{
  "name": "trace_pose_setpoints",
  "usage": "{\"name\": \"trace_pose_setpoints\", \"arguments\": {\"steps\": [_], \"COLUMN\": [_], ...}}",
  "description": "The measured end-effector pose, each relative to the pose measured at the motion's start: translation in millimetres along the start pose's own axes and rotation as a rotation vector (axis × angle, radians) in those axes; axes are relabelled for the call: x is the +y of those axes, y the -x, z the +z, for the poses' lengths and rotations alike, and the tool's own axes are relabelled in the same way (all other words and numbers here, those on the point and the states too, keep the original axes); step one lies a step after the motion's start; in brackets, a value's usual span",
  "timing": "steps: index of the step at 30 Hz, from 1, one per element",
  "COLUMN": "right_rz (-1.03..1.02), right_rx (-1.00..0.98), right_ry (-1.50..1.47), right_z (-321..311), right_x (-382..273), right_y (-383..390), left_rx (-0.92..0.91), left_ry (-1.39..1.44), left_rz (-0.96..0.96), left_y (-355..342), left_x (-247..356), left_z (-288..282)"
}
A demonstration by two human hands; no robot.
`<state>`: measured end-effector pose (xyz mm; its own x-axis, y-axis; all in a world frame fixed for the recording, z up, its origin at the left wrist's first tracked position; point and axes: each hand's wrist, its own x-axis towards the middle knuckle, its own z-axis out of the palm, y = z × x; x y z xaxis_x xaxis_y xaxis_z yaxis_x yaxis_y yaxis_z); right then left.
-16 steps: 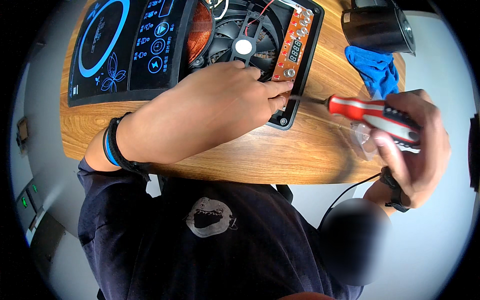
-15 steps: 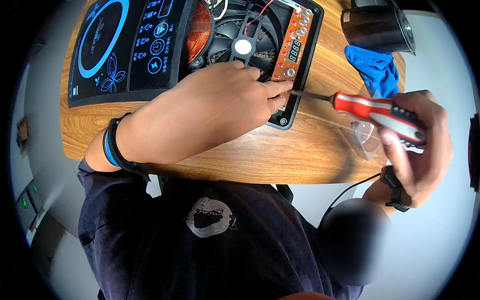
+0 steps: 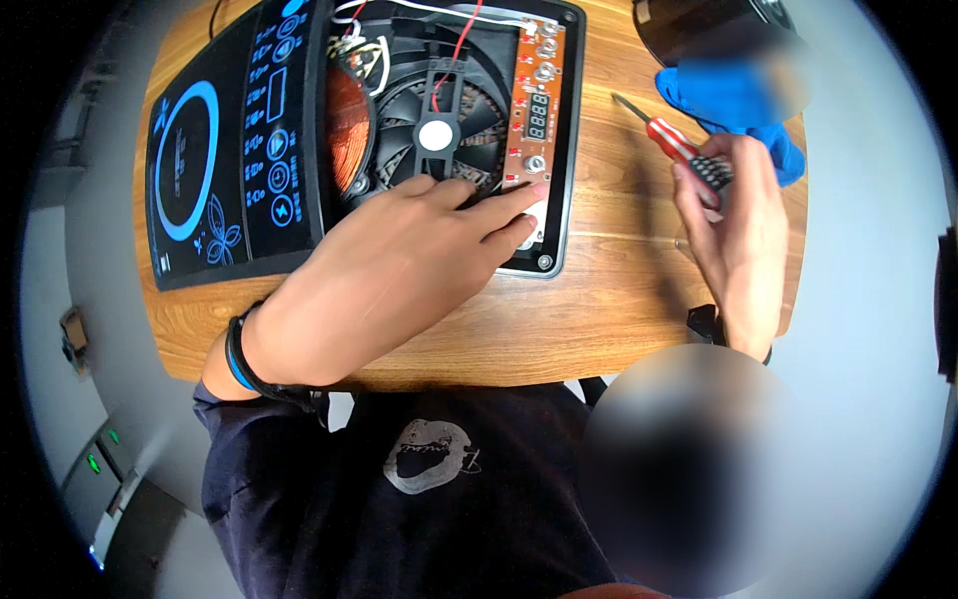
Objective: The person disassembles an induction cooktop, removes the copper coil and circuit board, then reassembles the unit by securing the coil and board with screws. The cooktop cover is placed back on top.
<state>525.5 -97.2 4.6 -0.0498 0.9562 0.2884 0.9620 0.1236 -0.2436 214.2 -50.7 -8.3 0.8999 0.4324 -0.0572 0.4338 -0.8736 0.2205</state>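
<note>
An opened induction cooker lies on the wooden table, its black base (image 3: 570,110) showing a fan (image 3: 404,140) and part of a copper coil (image 3: 345,140). Along the base's right side runs an orange circuit board (image 3: 537,148) with a digit display and several small red parts. My left hand (image 3: 389,270) reaches over the base, fingers stretched out, two fingertips resting on the near end of the board. To the right, my right hand (image 3: 743,215) is closed around a red, white and black screwdriver (image 3: 676,142). Its shaft points up and left, apart from the board.
The cooker's black top panel (image 3: 235,150) with blue markings rests at the left, next to the coil. Red and white wires cross the base's far side. A blue cloth (image 3: 783,155) and a black pot-like vessel (image 3: 664,30) stand at the table's far right.
My right hand has drawn the screwdriver away from the board's near end, and its tip now points up and left. My left fingers stay at the board. The whole view has shifted.
</note>
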Motion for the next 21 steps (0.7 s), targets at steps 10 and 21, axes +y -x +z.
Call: {"name": "trace_pose_setpoints", "arguments": {"steps": [10, 21], "right_rz": [-0.05, -0.06], "right_rx": [-0.249, -0.211], "right_ry": [-0.175, -0.23], "right_z": [61.0, 0.6], "right_x": [19.5, 94.3], "right_y": [17.6, 11.8], "left_rx": [-0.046, -0.086], "left_ry": [0.004, 0.138], "left_rz": [0.041, -0.014], "left_y": [-12.3, -22.5], "left_x": [1.4, 5.3], "left_z": [-14.6, -17.2]}}
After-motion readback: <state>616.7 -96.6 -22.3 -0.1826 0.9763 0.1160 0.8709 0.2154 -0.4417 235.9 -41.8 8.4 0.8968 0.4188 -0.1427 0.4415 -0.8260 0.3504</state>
